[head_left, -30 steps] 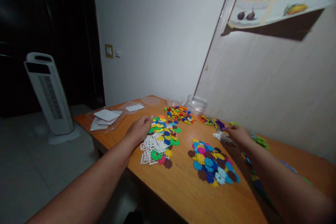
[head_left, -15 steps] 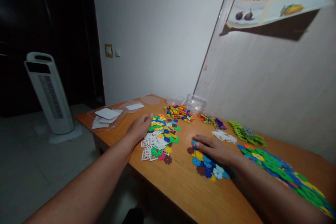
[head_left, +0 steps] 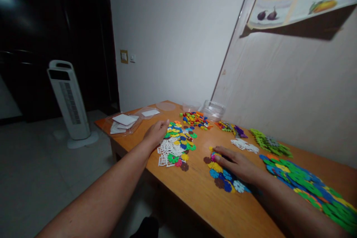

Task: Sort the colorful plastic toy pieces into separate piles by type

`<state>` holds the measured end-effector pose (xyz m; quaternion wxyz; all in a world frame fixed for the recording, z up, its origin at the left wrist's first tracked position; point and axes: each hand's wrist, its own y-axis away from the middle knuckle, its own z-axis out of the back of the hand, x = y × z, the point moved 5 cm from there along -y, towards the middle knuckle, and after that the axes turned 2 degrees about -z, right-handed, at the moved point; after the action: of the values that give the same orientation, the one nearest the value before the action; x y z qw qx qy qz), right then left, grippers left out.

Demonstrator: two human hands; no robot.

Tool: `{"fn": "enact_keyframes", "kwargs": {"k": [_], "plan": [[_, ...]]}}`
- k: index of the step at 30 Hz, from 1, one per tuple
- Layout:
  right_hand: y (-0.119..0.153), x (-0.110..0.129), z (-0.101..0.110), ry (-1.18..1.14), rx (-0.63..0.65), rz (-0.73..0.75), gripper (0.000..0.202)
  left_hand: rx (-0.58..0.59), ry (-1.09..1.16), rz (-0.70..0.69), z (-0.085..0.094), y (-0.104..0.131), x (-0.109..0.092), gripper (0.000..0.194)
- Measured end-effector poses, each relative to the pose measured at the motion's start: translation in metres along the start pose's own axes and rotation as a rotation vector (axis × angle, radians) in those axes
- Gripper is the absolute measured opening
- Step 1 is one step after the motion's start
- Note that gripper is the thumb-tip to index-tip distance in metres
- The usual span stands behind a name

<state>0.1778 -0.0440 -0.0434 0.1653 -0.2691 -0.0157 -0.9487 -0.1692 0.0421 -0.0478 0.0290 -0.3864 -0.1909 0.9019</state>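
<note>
My left hand (head_left: 156, 134) rests on the table at the left edge of a mixed pile; most of its fingers are hidden from view. That pile has white lattice pieces (head_left: 170, 148) in front and colourful notched plastic discs (head_left: 182, 134) behind and beside them. My right hand (head_left: 235, 161) lies palm down over a smaller pile of notched discs (head_left: 219, 174) in blue, yellow, brown and light blue. Its fingers are stretched out, and the thumb is by a pink disc (head_left: 214, 157). What lies under the palm is hidden.
Small colourful blocks (head_left: 196, 119) and clear plastic containers (head_left: 213, 109) stand at the back. White cards (head_left: 124, 119) lie on the left of the wooden table (head_left: 189, 197). To the right are white pieces (head_left: 244, 145), green pieces (head_left: 269, 142) and large flat discs (head_left: 304, 182).
The whole view has shifted, with things now further right in the picture. Both hands stay at the same piles; the right hand has moved only slightly, uncovering more of the pink disc.
</note>
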Motion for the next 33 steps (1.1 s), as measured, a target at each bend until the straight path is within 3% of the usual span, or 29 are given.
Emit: {"fn": "enact_keyframes", "kwargs": {"k": [8,15,20,27,33], "plan": [[-0.006,0.026,0.01,0.133,-0.194,0.042,0.047,0.006,0.026,-0.021,0.002,0.002,-0.003,0.063],[-0.035,0.061,-0.015,0.221,-0.122,0.155,0.039,0.019,0.035,-0.035,0.002,0.004,-0.004,0.063],[-0.061,0.078,-0.03,0.315,-0.064,0.14,0.039,0.033,0.05,-0.007,0.001,0.004,-0.005,0.063],[-0.08,0.084,-0.041,0.415,-0.041,0.075,0.036,0.04,0.071,-0.042,-0.001,0.003,-0.004,0.062],[-0.08,0.083,-0.04,0.443,-0.087,0.053,0.032,0.058,0.089,-0.054,-0.002,0.004,-0.004,0.063]]}}
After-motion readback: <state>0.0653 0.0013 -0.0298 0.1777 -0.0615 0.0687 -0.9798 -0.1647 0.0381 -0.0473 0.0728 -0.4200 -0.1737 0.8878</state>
